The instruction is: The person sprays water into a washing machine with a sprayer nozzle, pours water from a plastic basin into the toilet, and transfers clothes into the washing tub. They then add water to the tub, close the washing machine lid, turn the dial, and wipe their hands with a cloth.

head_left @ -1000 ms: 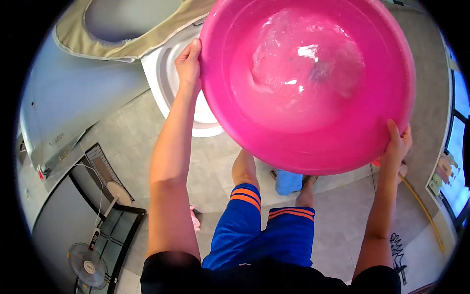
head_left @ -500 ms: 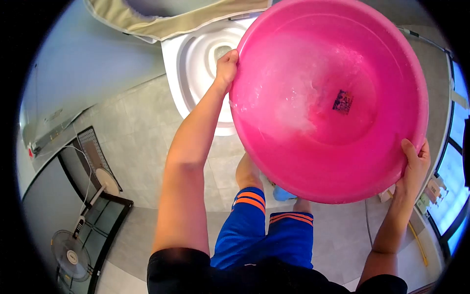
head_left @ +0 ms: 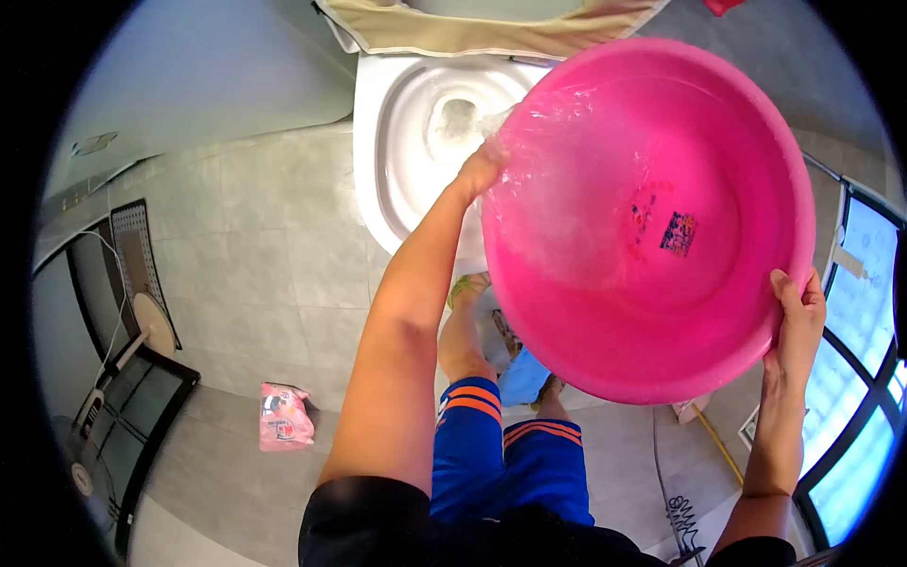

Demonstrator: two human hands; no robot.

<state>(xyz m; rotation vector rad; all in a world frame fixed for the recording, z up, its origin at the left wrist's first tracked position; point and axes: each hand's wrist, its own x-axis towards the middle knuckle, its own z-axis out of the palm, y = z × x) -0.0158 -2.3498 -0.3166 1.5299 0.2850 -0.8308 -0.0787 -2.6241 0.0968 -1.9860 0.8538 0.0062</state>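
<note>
A large pink plastic basin (head_left: 718, 321) is held up between my two hands, tilted to the left. My left hand (head_left: 484, 170) grips its left rim, close to where cloudy water (head_left: 586, 180) runs over the edge. That water spills towards the white toilet bowl (head_left: 387, 161), which lies just beyond my left hand. On the lower right rim, my right hand (head_left: 798, 307) is closed with the thumb on the inner side. A dark printed label and some red marking show on the basin's bottom.
A raised toilet lid with a beige cover (head_left: 491, 33) is at the top. On the tiled floor lies a pink packet (head_left: 283, 416); a blue item (head_left: 525, 380) is by my feet. A fan (head_left: 156, 323) stands left, a coiled cord (head_left: 685, 520) lower right.
The basin tilts further left, and water now pours over its rim by my left hand. My view has shifted, bringing the pink packet and coiled cord into sight.
</note>
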